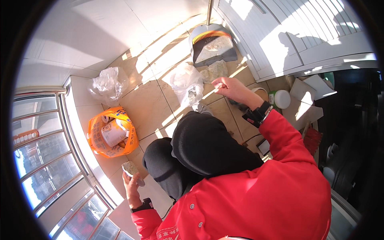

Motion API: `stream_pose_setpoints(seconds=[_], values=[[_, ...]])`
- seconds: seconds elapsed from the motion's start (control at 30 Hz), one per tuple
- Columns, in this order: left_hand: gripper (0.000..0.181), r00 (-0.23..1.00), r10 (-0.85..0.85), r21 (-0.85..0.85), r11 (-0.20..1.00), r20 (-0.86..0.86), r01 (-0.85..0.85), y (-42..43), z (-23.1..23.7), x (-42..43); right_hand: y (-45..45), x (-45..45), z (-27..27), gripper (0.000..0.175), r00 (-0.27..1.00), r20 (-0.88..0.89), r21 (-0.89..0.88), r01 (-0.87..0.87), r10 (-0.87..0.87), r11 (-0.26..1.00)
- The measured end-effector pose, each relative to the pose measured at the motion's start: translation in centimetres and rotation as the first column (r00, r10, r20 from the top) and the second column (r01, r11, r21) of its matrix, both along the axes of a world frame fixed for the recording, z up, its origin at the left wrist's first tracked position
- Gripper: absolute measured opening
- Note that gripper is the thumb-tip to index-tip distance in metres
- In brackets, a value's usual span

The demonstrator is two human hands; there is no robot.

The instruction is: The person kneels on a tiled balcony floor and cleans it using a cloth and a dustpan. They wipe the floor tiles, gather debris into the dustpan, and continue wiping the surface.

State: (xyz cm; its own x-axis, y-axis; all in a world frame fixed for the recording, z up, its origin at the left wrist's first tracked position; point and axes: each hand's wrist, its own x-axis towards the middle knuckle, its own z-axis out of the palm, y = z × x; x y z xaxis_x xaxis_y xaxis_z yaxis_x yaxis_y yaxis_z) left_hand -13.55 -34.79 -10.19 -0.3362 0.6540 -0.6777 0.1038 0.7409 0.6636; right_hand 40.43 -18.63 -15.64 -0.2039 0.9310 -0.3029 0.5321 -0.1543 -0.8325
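Note:
My left hand point(131, 187) grips a rough, pale stone point(130, 168) low on the left, beside my bent knee. Ahead and to the right, my right hand point(235, 91) hangs over the tiled floor with its fingers curled. Whether anything small is between those fingertips, I cannot tell. Just beyond them lies a larger pale, greenish stone point(215, 71), close to the lip of a grey dustpan point(196, 51). A white plastic bag point(184, 79) sits left of that stone, with a greyish lump point(192, 94) showing at its near end.
A crumpled clear plastic bag point(108, 85) lies by the left wall. Nearer stands an orange shopping bag point(96, 141) holding a can point(112, 133). White-lidded tub point(281, 99) and loose white boards point(303, 90) are at right, below white cabinet doors point(270, 39). A barred window point(60, 150) borders the left.

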Motion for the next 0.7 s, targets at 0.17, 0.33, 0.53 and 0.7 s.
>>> stream_pose_setpoints(seconds=[0.17, 0.33, 0.53, 0.7], values=[[0.065, 0.996, -0.090, 0.186, 0.978, -0.019, 0.092, 6.6, 11.6, 6.2, 3.1, -2.8, 6.0, 0.052, 0.918, -0.391, 0.013, -0.070, 0.069, 0.997], [0.042, 0.961, -0.196, 0.321, 0.938, 0.193, 0.127, 16.3, 16.3, 16.8, 4.7, -7.2, 12.6, 0.093, 0.691, -0.708, -0.037, -0.241, 0.145, 0.970], [0.052, 0.901, -0.370, 0.291, 0.908, 0.225, 0.301, 24.2, 15.1, 30.3, 6.7, -7.8, 14.8, 0.084, 0.522, -0.849, 0.031, -0.112, 0.085, 0.993], [0.077, 0.727, -0.672, 0.276, 0.732, 0.141, 0.623, 28.0, 11.1, 29.2, 8.4, -2.5, 10.4, 0.051, 0.307, -0.867, -0.380, 0.104, -0.393, 0.919]])
